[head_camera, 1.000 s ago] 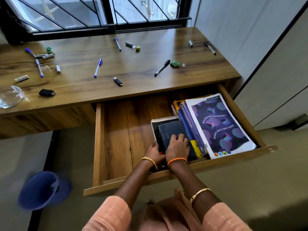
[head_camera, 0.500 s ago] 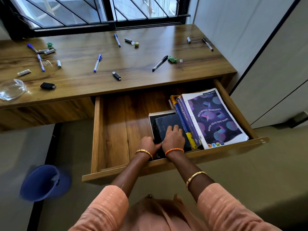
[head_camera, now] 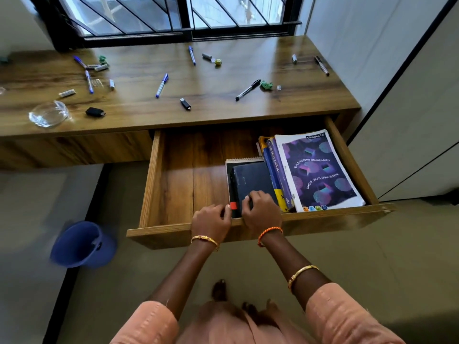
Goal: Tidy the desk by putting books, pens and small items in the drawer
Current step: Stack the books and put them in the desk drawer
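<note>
The right hand (head_camera: 260,211) curls over the near end of a dark navy hardcover notebook (head_camera: 252,182). The left hand (head_camera: 211,220) pinches its near-left corner, settling it inside the open wooden drawer (head_camera: 154,184), left of a purple softcover book (head_camera: 318,172). Books seem done; next likely comes gathering pens from the desk above the drawer. The notebook's near edge is hidden.

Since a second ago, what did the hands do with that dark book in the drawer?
The left hand slid off the dark book to its left edge, showing a red tab. The right hand stayed curled on the near end, with nothing let go. The purple notebook in the drawer and the pens on the desk stayed put.
</note>
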